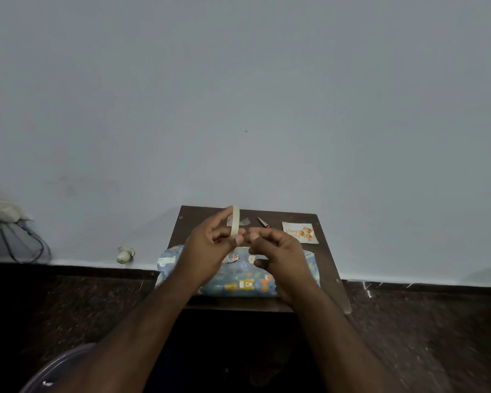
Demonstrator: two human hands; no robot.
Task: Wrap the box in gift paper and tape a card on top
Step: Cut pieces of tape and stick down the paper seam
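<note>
The box [238, 282], wrapped in blue paper with animal prints, lies on a small dark wooden table [328, 268]. Above it my left hand [207, 251] grips a cream roll of tape [235, 222] held upright on edge. My right hand [278, 251] is right beside the roll with thumb and forefinger pinched at the tape's edge; the tape end itself is too small to make out. A white greeting card [300, 232] with orange balloons lies flat at the table's back right.
A small knife [262, 222] with a red handle and a clear scrap of tape [244, 221] lie at the back of the table. A grey wall stands close behind. On the dark floor are a pale object [125, 254] at left and cables [26, 245] further left.
</note>
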